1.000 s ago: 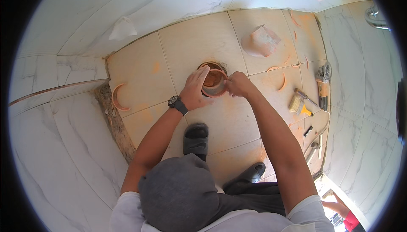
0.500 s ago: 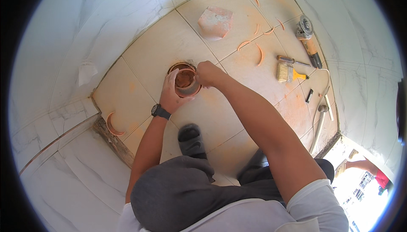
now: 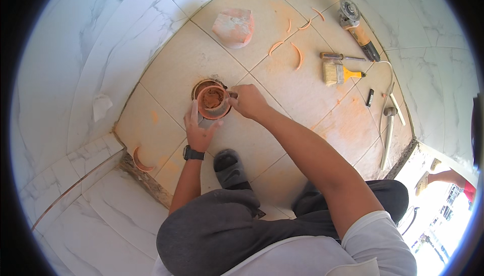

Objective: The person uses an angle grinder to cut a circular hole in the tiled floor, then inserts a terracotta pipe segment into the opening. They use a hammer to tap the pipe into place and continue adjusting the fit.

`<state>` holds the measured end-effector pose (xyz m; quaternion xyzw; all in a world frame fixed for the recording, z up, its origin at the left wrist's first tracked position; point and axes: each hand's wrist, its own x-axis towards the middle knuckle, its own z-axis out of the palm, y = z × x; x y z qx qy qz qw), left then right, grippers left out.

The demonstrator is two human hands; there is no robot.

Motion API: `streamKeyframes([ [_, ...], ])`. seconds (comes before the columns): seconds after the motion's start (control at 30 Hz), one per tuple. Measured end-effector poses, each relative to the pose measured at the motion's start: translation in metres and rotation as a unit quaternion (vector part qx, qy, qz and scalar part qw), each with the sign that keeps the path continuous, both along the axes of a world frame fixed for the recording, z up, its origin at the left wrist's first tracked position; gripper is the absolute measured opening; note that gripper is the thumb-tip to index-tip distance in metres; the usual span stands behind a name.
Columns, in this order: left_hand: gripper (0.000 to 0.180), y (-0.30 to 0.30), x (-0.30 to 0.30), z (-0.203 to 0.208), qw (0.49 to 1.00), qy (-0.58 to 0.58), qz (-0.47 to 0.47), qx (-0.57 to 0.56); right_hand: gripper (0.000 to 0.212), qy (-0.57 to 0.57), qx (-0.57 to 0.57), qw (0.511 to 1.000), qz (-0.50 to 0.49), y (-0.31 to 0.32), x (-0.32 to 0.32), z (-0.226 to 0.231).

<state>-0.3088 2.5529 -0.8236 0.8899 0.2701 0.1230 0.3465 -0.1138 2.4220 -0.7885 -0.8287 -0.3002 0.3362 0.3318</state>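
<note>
Right under you, the beige tiled floor point(image 3: 171, 64), streaked orange | ahead, a pale broken chunk point(image 3: 234, 28) lies left of thin orange slivers point(image 3: 300, 57) | on your right sit angle grinder point(image 3: 359, 33), screwdriver point(image 3: 340, 56), yellow-handled brush point(image 3: 341, 74) | far left, an orange crescent point(image 3: 138, 163) | your left sandal point(image 3: 230, 169) rests there

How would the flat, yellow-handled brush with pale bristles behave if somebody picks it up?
The flat, yellow-handled brush is probably light, with a slim handle. Its pale bristles likely flex, looking like fine strands. Its wide, flat shape makes rolling unlikely.
</note>
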Motion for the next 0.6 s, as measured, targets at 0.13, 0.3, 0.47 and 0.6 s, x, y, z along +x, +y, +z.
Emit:
streamKeyframes([
  [0.13,0.097,0.000,0.004,0.001,1.000,-0.004,0.003,0.008,0.024,0.020,-0.003,1.000,-0.015,0.007,-0.001,-0.010],
  [0.3,0.092,0.001,0.009,0.011,0.999,0.007,0.026,-0.030,0.022,0.028,-0.083,0.996,-0.003,0.018,0.006,-0.015],
  [0.47,0.091,0.000,0.011,0.013,0.997,0.000,0.047,-0.054,0.022,0.052,-0.157,0.986,0.011,0.029,0.016,-0.010],
  [0.6,0.091,-0.002,0.012,0.014,0.998,0.002,0.044,-0.037,0.024,0.113,-0.148,0.982,0.014,0.023,0.019,-0.005],
])
